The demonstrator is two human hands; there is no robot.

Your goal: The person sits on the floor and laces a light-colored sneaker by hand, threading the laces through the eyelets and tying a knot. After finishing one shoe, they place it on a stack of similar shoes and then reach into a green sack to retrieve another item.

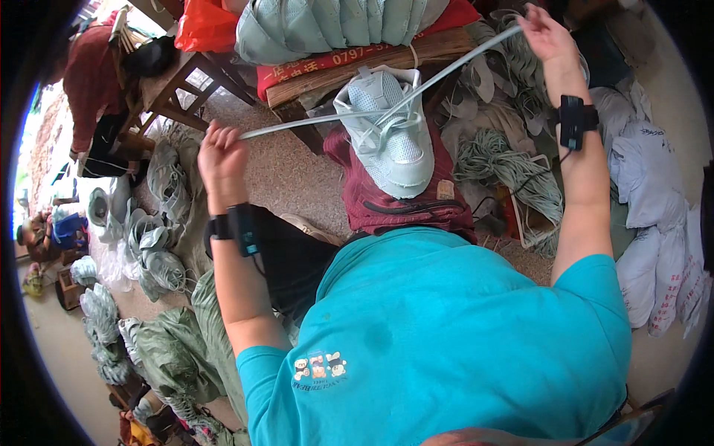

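While the pale green shoe [390, 130] rests on the lap, the left hand [221, 156] and right hand [547, 33] each pinch a lace [446, 70] end stretched either side; uneven pulling could tip it off.

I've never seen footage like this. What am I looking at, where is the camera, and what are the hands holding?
There is no machine here: a person in a turquoise shirt wears a wide-angle camera on the head, looking down, so edges curve. The left hand and the right hand each grip one end of a pale flat shoelace, pulled taut and apart. The lace runs through a pale green shoe resting on dark red cloth on the person's lap. Each wrist carries a black strapped band. Around lie heaps of laces, more shoe uppers and white sacks. Another person sits at upper left.
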